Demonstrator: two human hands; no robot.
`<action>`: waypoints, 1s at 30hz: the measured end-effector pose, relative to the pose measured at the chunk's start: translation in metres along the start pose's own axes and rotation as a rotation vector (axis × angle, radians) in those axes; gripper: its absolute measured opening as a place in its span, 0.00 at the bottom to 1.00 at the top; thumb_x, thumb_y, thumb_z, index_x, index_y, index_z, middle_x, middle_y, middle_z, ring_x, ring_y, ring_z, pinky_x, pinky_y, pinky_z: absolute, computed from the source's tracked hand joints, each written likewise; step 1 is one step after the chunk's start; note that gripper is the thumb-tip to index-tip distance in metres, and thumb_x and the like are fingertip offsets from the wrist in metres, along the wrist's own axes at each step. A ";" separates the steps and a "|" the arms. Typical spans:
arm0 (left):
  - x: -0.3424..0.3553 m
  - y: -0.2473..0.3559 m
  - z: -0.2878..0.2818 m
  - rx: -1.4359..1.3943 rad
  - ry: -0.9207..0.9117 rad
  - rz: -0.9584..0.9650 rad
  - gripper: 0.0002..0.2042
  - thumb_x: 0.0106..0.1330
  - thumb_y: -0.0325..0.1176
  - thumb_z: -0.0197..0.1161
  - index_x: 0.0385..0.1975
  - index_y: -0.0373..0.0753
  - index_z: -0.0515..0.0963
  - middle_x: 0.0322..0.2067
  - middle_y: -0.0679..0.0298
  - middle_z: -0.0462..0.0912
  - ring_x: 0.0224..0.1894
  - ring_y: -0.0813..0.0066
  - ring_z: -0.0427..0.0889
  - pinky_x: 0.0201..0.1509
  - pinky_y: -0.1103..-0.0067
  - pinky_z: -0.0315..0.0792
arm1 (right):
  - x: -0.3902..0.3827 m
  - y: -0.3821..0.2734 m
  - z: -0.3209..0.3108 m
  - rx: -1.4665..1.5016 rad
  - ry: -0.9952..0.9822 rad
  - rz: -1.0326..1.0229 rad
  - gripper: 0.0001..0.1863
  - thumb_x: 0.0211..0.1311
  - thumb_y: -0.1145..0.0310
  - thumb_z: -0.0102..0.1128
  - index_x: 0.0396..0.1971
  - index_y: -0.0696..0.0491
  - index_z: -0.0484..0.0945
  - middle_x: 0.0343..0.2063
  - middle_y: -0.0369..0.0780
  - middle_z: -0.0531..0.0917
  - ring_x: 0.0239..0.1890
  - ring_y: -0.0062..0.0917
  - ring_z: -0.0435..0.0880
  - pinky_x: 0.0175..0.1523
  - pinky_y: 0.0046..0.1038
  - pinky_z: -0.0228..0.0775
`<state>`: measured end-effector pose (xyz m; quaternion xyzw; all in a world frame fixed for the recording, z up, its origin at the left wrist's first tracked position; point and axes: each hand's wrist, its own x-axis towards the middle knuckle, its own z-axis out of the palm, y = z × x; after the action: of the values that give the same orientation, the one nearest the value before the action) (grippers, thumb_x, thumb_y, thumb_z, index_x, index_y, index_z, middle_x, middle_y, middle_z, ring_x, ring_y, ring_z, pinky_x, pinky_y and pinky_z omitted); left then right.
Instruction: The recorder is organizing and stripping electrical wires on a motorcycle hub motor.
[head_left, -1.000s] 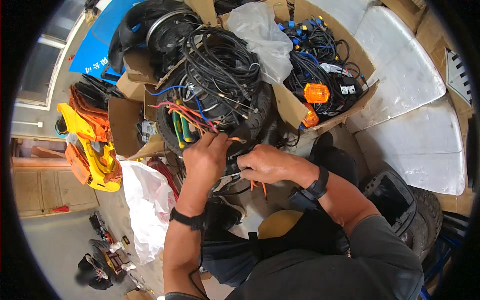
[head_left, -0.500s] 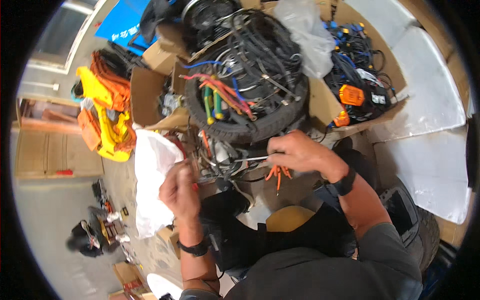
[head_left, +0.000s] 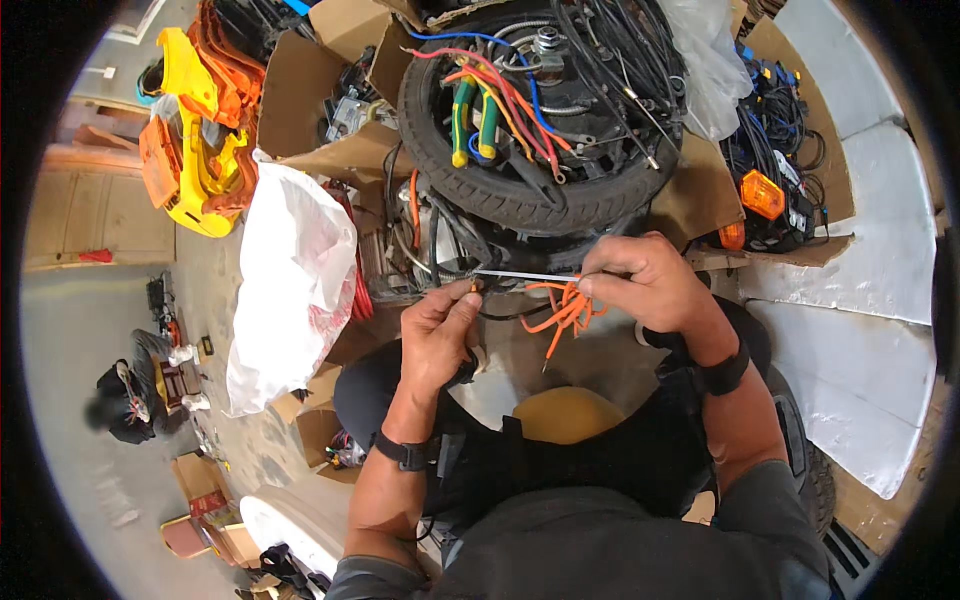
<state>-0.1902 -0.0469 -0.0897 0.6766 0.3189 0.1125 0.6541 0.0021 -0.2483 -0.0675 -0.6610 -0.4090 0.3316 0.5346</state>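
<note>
My right hand point(head_left: 645, 283) is closed, with thumb and fingers pinching one end of a thin, straight, pale strip point(head_left: 528, 274). The strip runs leftward, and its far end reaches the fingertips of my left hand point(head_left: 437, 330). Those fingers are pinched around something small with an orange bit at its tip, mostly hidden. Just below my right fingertips hangs a bunch of short orange wires point(head_left: 566, 316); whether the hand grips them too is unclear. Beyond both hands lies a black tyred wheel point(head_left: 500, 207), bearing pliers with green-and-yellow handles point(head_left: 488, 122) and red and blue wires.
An open cardboard box point(head_left: 290, 115) with metal parts stands left of the wheel, near a white plastic bag point(head_left: 290, 285). Yellow and orange plastic panels point(head_left: 205, 180) lie farther left. At right, another box holds cables and an orange lamp point(head_left: 762, 195). A person point(head_left: 125, 405) is at far left.
My left hand has moved right and up to the strip's far end, its fingers pinched there. My right hand has shifted right. The head view has moved, so the wheel appears higher.
</note>
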 end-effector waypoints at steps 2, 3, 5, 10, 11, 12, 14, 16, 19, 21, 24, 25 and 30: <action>-0.001 -0.003 0.001 -0.024 -0.026 0.003 0.09 0.68 0.28 0.61 0.42 0.31 0.81 0.18 0.71 0.75 0.17 0.87 0.69 0.19 0.86 0.62 | 0.002 -0.001 0.001 0.010 -0.002 -0.005 0.07 0.61 0.71 0.61 0.29 0.59 0.77 0.16 0.35 0.78 0.22 0.12 0.73 0.27 0.22 0.64; -0.001 -0.003 0.001 -0.028 -0.022 -0.001 0.09 0.68 0.28 0.61 0.42 0.31 0.81 0.18 0.71 0.75 0.17 0.87 0.69 0.19 0.86 0.62 | 0.002 -0.001 0.002 0.024 0.003 -0.013 0.07 0.61 0.71 0.62 0.29 0.59 0.77 0.16 0.36 0.78 0.22 0.12 0.73 0.27 0.22 0.64; -0.002 -0.003 0.001 -0.031 -0.006 -0.043 0.09 0.68 0.28 0.61 0.43 0.30 0.81 0.18 0.72 0.75 0.17 0.88 0.68 0.19 0.85 0.61 | 0.002 -0.001 0.003 0.032 0.002 -0.004 0.07 0.60 0.71 0.62 0.29 0.59 0.77 0.16 0.36 0.78 0.22 0.12 0.73 0.27 0.22 0.65; -0.001 -0.001 0.002 -0.007 0.001 -0.058 0.09 0.69 0.28 0.60 0.43 0.30 0.81 0.17 0.71 0.75 0.16 0.87 0.68 0.19 0.85 0.61 | 0.003 0.000 0.004 0.012 0.011 -0.017 0.07 0.60 0.71 0.62 0.29 0.59 0.78 0.17 0.36 0.79 0.22 0.12 0.74 0.28 0.22 0.65; 0.000 -0.001 0.003 -0.036 0.010 -0.046 0.10 0.69 0.29 0.60 0.43 0.30 0.81 0.17 0.71 0.75 0.16 0.87 0.68 0.19 0.85 0.62 | 0.003 -0.001 0.003 0.005 0.014 -0.014 0.07 0.60 0.71 0.62 0.29 0.59 0.78 0.17 0.36 0.79 0.23 0.12 0.74 0.28 0.22 0.65; 0.001 -0.001 0.003 -0.037 0.011 -0.046 0.10 0.69 0.29 0.60 0.43 0.30 0.81 0.17 0.71 0.75 0.16 0.87 0.68 0.19 0.85 0.62 | 0.003 -0.001 0.003 -0.003 0.017 -0.010 0.07 0.60 0.71 0.63 0.29 0.59 0.78 0.17 0.36 0.79 0.23 0.12 0.74 0.28 0.22 0.65; 0.002 -0.002 0.002 -0.024 0.017 -0.061 0.10 0.69 0.29 0.60 0.43 0.30 0.80 0.17 0.70 0.75 0.16 0.86 0.69 0.19 0.85 0.62 | 0.002 -0.001 0.003 -0.008 0.022 -0.023 0.07 0.60 0.71 0.63 0.29 0.59 0.78 0.17 0.36 0.79 0.23 0.12 0.74 0.28 0.22 0.65; 0.003 -0.005 0.001 -0.011 0.022 -0.071 0.10 0.69 0.29 0.60 0.43 0.30 0.80 0.17 0.70 0.75 0.16 0.86 0.69 0.19 0.85 0.62 | 0.002 -0.002 0.003 -0.011 0.026 -0.038 0.07 0.60 0.70 0.63 0.30 0.59 0.78 0.18 0.36 0.79 0.23 0.12 0.74 0.28 0.22 0.65; 0.004 -0.005 0.002 -0.020 0.024 -0.093 0.10 0.69 0.29 0.60 0.43 0.30 0.80 0.17 0.70 0.75 0.16 0.86 0.69 0.20 0.85 0.63 | 0.000 -0.003 0.003 0.013 0.043 -0.021 0.07 0.60 0.70 0.63 0.30 0.59 0.78 0.18 0.35 0.79 0.23 0.12 0.73 0.29 0.22 0.65; 0.004 -0.005 0.003 -0.041 0.029 -0.106 0.10 0.68 0.29 0.60 0.43 0.29 0.80 0.17 0.70 0.75 0.16 0.86 0.69 0.20 0.85 0.63 | 0.001 -0.003 0.003 0.028 0.033 -0.027 0.07 0.60 0.70 0.63 0.30 0.59 0.79 0.18 0.35 0.79 0.23 0.13 0.73 0.29 0.22 0.65; 0.002 -0.005 0.006 -0.010 -0.007 -0.094 0.10 0.68 0.29 0.60 0.43 0.29 0.80 0.18 0.70 0.75 0.16 0.86 0.69 0.20 0.84 0.63 | 0.000 -0.001 0.004 0.034 0.018 -0.007 0.07 0.60 0.71 0.63 0.30 0.59 0.79 0.17 0.35 0.78 0.22 0.12 0.72 0.28 0.22 0.65; 0.002 -0.006 0.006 0.004 -0.017 -0.073 0.10 0.68 0.29 0.60 0.44 0.29 0.80 0.18 0.70 0.75 0.17 0.86 0.69 0.20 0.84 0.63 | 0.000 -0.001 0.004 0.032 0.019 -0.006 0.07 0.60 0.71 0.63 0.30 0.59 0.79 0.17 0.35 0.78 0.22 0.12 0.72 0.28 0.22 0.65; -0.002 -0.001 0.011 0.011 -0.016 -0.041 0.10 0.68 0.28 0.61 0.44 0.30 0.80 0.18 0.71 0.75 0.17 0.86 0.70 0.20 0.85 0.63 | 0.002 0.002 0.004 0.015 -0.026 0.016 0.07 0.60 0.70 0.63 0.29 0.59 0.78 0.15 0.34 0.75 0.20 0.12 0.70 0.25 0.22 0.62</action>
<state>-0.1855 -0.0575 -0.0909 0.6745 0.3282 0.0917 0.6550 -0.0006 -0.2452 -0.0701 -0.6557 -0.4083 0.3475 0.5315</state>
